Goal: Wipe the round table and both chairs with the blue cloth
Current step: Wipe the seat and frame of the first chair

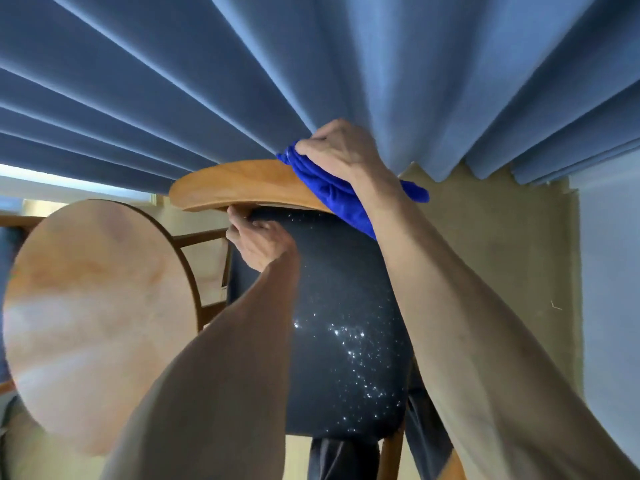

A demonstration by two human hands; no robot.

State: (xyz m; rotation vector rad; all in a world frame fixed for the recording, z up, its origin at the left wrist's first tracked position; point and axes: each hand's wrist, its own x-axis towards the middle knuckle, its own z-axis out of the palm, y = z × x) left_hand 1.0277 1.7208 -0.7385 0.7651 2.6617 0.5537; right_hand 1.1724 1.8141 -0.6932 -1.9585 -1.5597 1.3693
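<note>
Wiping the chair's curved backrest, blue cloth in the upper centre of the frame.

At left, the round table (97,320), pale top tilted by the wide lens, just beside the chair (346,323) and untouched at this moment. Centre, left hand (258,244) tucked under the wooden backrest (239,185), fingers curled up against its lower edge, probably gripping it to steady the chair against the wiping push, though the fingertips are partly hidden. Dark speckled seat below, between both forearms. Right of centre, right hand (341,150) clenched around the bunched blue cloth (332,192), pressing it down onto the backrest's right end, loose folds draped over the rail. Behind, blue curtain (311,64) hanging close, brushed by the knuckles. Far right, beige floor (502,254).
</note>
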